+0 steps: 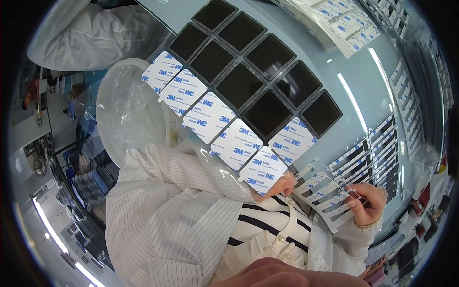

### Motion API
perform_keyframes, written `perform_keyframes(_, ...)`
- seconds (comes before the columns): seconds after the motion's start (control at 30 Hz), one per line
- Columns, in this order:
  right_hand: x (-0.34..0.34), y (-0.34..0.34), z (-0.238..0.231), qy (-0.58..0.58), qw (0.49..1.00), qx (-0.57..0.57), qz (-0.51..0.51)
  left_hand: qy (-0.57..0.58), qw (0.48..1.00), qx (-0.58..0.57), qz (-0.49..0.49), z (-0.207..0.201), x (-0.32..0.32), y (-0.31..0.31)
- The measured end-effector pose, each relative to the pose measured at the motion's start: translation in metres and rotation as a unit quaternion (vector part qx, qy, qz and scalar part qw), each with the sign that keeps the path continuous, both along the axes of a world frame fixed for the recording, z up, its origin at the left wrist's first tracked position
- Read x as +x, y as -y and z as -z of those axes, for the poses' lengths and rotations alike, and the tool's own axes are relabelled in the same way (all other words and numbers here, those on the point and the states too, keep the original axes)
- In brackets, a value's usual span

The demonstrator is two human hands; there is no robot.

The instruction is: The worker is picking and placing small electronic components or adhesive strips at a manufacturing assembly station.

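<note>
My left hand [286, 184] is at the near edge of the table, mostly behind a white square with blue-printed backing [264, 168]. Only bent fingers show, so its grip is hidden. My right hand [369, 204] pinches a thin strip [353, 192] between thumb and forefinger, over a sheet of narrow adhesive strips [330, 203] with white and blue-printed backing. Further up lie several dark, glossy square pads with grey rims [267, 115], in slanting rows. Along their near side runs a row of white squares with the same backing [209, 117].
A translucent white tub with a plastic liner [129, 115] stands left of the table. More strip sheets [382, 153] lie at the right, and a stack of white backing sheets [342, 24] is at the far side. Someone's pale-sleeved arm [103, 36] shows at the upper left.
</note>
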State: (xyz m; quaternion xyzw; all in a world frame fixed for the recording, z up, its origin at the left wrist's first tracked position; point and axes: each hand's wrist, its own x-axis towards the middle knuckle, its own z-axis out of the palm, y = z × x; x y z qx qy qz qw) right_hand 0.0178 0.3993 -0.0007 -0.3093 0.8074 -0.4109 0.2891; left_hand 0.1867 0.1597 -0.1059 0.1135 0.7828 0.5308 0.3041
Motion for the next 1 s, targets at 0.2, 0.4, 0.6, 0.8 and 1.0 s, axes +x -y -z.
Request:
perform_keyframes(0.2, -0.001, 0.002, -0.011, 0.018, 0.999, 0.004, -0.037, 0.22, 0.925, 0.294, -0.094, -0.007, 0.005, 0.003)
perform_keyframes(0.4, -0.001, -0.001, -0.009, 0.02, 0.998, -0.024, -0.056, 0.181, 0.952, 0.23, -0.089, -0.009, -0.003, 0.004)
perform_keyframes(0.6, -0.001, 0.0, -0.009, 0.026, 0.998, -0.012, -0.058, 0.233, 0.743, 0.541, -0.318, 0.036, 0.025, -0.027)
perform_keyframes(0.8, 0.0, 0.001, -0.005, 0.022, 0.998, -0.014, -0.051, 0.66, -0.222, 0.649, -0.305, -0.014, -0.003, 0.018)
perform_keyframes(1.0, 0.003, -0.002, -0.005, 0.023, 0.999, -0.019, -0.03, 0.487, -0.617, 0.537, -0.306, -0.023, -0.012, 0.02)
